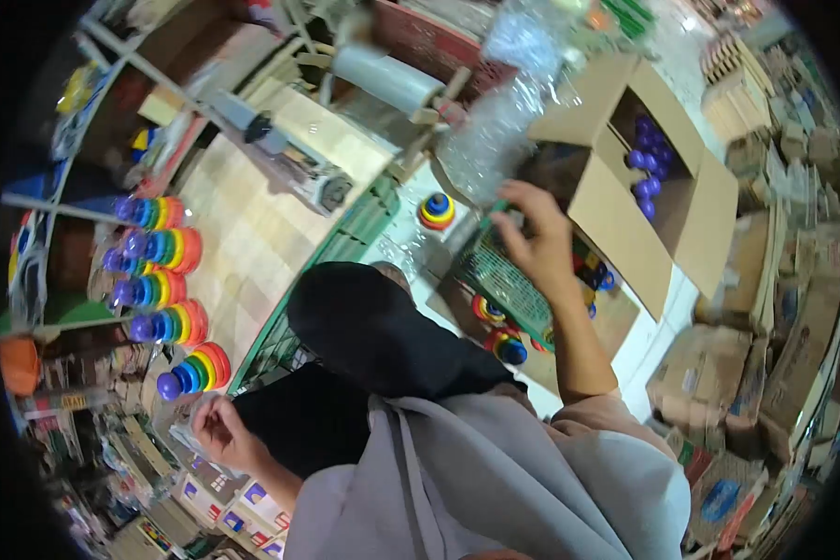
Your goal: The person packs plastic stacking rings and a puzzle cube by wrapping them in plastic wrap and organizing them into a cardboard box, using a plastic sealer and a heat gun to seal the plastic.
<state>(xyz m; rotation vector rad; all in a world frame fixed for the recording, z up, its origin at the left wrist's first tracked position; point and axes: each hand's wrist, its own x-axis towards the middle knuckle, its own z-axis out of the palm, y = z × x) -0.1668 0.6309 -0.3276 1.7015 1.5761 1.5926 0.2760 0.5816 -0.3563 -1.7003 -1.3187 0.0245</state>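
My right hand point(539, 241) is raised over a green plastic basket point(504, 280), thumb and fingers apart, with nothing visible between them. Below and beside the basket are colourful ring stackers point(511, 347), partly hidden. My left hand point(226, 434) hangs left of my lap with loosely curled fingers and nothing clearly held. Closest to it is a rainbow ring stacker with a purple ball top point(196, 371), lying on its side at the table edge. Several matching stackers point(163, 291) lie in a row farther along the wooden table point(252, 201).
An open cardboard box point(616, 201) containing purple balls point(651, 161) stands at the right. One ring stacker point(436, 211) stands on the floor near clear plastic wrap point(495, 131). A clamp-like metal tool point(294, 168) lies on the table. Stacked cartons point(709, 373) line the right side.
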